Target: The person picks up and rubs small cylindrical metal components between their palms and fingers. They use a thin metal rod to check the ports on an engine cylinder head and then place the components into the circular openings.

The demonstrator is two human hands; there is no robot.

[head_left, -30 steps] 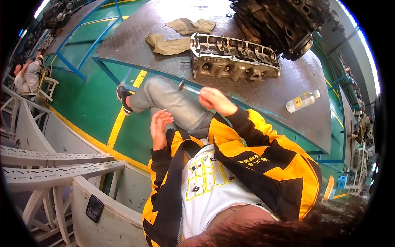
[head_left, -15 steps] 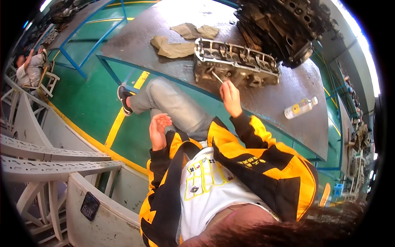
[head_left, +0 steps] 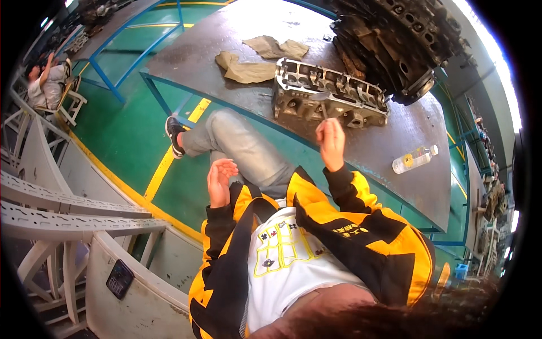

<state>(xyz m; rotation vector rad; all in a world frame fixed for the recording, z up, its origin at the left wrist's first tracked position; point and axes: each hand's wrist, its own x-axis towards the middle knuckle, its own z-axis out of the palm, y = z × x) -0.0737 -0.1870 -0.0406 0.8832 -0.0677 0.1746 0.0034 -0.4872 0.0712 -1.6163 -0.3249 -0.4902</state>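
A metal cylinder head [head_left: 293,107], with a row of openings along its top, lies on the metal-topped table [head_left: 186,53]. At its near side my right hand [head_left: 332,141] is closed around a slim metal tool [head_left: 324,113]. The tool's far end points at the ports in the casting's side; whether it touches is too small to tell. My left hand [head_left: 221,182] hovers over my lap, fingers loosely bent and apart, holding nothing.
Crumpled tan cloths [head_left: 251,72] lie left of the casting. A large dark engine block [head_left: 389,48] stands behind it at the right. A clear bottle [head_left: 415,160] lies on the table's right part. Grey metal frames [head_left: 73,217] flank my left. Another person [head_left: 48,85] sits far left.
My right hand has moved slightly right along the casting with the tool, whose tip now points at a port further right. The view has shifted a little; my left hand stays over my lap.
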